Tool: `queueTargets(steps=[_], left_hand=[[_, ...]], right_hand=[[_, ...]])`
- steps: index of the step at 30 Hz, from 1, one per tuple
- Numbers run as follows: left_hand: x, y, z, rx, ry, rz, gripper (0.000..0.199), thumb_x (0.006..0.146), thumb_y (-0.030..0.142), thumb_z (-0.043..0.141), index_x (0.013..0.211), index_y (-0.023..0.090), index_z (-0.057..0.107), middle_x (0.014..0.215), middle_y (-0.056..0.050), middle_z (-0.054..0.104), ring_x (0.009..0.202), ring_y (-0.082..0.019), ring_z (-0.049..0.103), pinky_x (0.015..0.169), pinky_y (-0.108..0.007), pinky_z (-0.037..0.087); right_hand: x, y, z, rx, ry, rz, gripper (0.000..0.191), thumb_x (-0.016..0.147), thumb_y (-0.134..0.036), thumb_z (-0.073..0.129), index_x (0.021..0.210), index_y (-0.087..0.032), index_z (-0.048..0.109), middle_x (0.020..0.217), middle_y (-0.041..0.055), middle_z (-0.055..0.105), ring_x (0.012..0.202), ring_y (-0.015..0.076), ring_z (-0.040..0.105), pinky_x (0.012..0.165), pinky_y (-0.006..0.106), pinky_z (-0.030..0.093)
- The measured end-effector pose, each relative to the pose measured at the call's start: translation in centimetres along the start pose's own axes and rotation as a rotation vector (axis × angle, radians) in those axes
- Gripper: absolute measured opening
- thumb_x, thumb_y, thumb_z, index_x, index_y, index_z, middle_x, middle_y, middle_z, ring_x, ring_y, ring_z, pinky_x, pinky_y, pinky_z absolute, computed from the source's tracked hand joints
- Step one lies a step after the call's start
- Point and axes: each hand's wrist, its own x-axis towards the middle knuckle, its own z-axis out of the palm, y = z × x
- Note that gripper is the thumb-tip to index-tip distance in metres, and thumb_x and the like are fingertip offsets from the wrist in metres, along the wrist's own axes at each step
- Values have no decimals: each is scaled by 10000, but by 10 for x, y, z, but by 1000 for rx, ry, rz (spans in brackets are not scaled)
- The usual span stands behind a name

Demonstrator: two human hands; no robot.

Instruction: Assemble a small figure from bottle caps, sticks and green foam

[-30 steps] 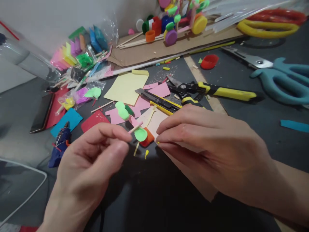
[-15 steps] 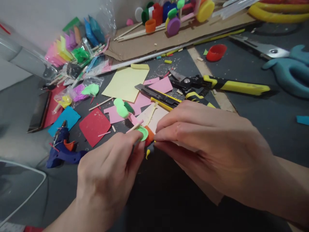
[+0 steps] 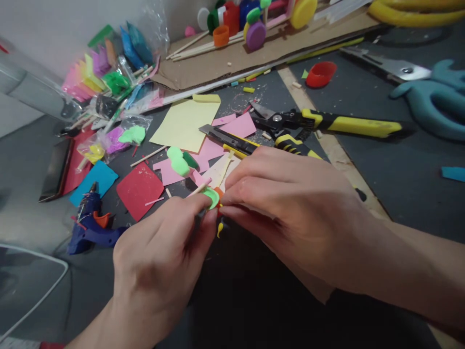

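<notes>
Between the thumb and fingers of my left hand (image 3: 152, 257) is a small craft model. It has a light green round disc (image 3: 212, 198), a pink stick (image 3: 199, 187), a light green rounded blob (image 3: 178, 162) and a dark green piece (image 3: 190, 160). An orange part (image 3: 220, 193) sits against the disc, mostly covered by fingers. My right hand (image 3: 290, 208) is closed in a pinch at that part, with a tiny yellow bit (image 3: 220, 205) at its fingertips. Just below lies or hangs a yellow teardrop-shaped scrap (image 3: 220, 229); I cannot tell which.
A utility knife (image 3: 228, 138) lies on paper scraps beyond my hands, beside yellow-black pliers (image 3: 348, 126). Teal-handled scissors (image 3: 432, 97) are at right, near a red ring (image 3: 321, 74). A blue glue gun (image 3: 92, 223) lies left. Cardboard (image 3: 203, 72) with caps and sticks runs along the back.
My right hand has moved left, closer to the disc, and covers more of the orange part. My left hand keeps its hold. The whole view has shifted slightly.
</notes>
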Motion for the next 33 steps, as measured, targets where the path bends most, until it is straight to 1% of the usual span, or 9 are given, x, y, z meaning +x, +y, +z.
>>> queueTargets(steps=[6,10,15,19,24,28,33], left_hand=[[0,1,0,96,6,71,164,880,156,633,992,252,705,615,39,548,565,-109,520,464,-260,238],[0,0,0,112,-10,85,147,879,156,636,980,242,697,609,43,528,557,-101,502,465,-260,225],[1,-1,-1,62,-7,60,181,859,142,656,980,267,707,613,46,521,560,-98,495,481,-259,242],[0,-2,-1,118,-29,110,172,887,130,623,1012,238,672,670,37,579,587,-93,521,478,-265,244],[1,-2,0,208,-8,167,123,907,146,618,1007,210,647,674,41,618,587,-86,548,471,-257,265],[2,-2,0,213,30,200,113,890,128,643,981,194,651,658,50,624,575,-75,560,460,-253,275],[2,-3,2,215,32,205,127,882,119,655,985,194,656,661,56,620,573,-70,557,483,-245,314]], right_hand=[[1,3,4,2,-10,13,172,959,-216,573,832,-162,675,871,28,663,830,166,581,734,304,437],[0,3,3,7,-30,36,184,971,-233,562,851,-162,682,882,24,669,848,163,589,754,299,438],[0,2,4,32,-1,46,207,975,-252,557,840,-155,681,865,39,669,838,168,590,746,311,444],[0,1,5,47,7,63,190,976,-230,551,861,-169,690,853,38,680,826,168,596,747,314,460],[0,-2,3,62,8,74,177,959,-209,571,862,-163,710,839,41,676,811,172,598,744,316,472],[0,-2,3,54,-20,81,160,943,-186,574,874,-144,712,844,41,672,822,173,590,740,307,451],[2,-1,3,14,-39,95,149,932,-177,577,833,-151,686,824,20,651,789,160,556,712,296,404]])
